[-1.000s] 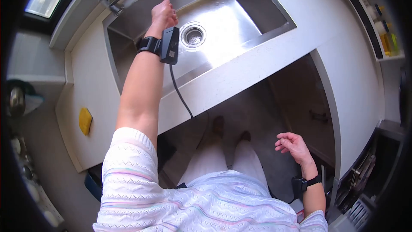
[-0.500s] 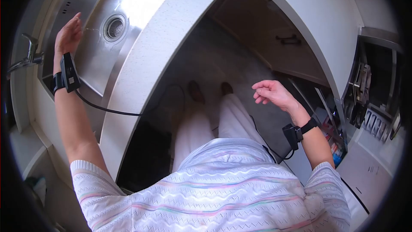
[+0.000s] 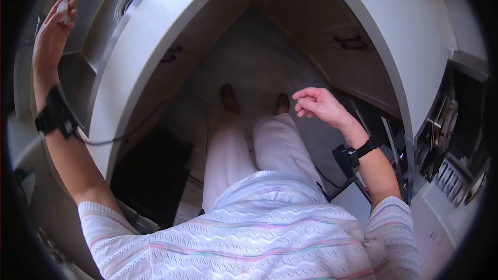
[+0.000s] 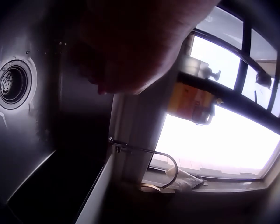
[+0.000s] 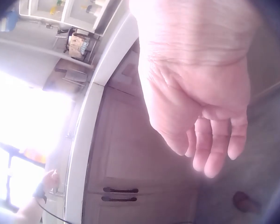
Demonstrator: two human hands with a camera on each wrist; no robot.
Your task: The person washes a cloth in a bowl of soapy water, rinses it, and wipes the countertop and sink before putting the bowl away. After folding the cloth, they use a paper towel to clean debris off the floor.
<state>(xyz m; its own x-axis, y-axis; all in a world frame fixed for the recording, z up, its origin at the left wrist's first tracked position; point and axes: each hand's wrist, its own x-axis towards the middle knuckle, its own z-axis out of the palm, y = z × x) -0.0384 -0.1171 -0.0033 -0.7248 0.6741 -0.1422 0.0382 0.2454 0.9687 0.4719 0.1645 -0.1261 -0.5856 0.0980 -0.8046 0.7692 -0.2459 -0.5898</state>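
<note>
My left hand (image 3: 50,41) is raised over the back left of a steel sink (image 3: 104,28), left of its drain (image 3: 126,6). Its fingers and thumb curl about a small whitish object (image 3: 63,11), whose kind I cannot tell. In the left wrist view the same hand (image 4: 135,51) is a dark shape near the back wall of the sink, with its fingertips mostly in shadow. My right hand (image 3: 322,107) hangs in front of the body above the floor, fingers loosely bent. The right wrist view shows its palm and fingers holding nothing.
A tap (image 4: 170,161) arches beside the window, near a crumpled cloth (image 4: 184,179). An orange bottle (image 4: 189,102) and a whitish pump bottle (image 4: 195,67) stand by the glass. The counter edge (image 3: 171,2) curves round the person, above cabinet doors with dark handles (image 5: 120,190).
The head view has turned right, so the sink sits farther left. My left hand has moved toward the back left, and a whitish object now shows in it. The right hand stays loose.
</note>
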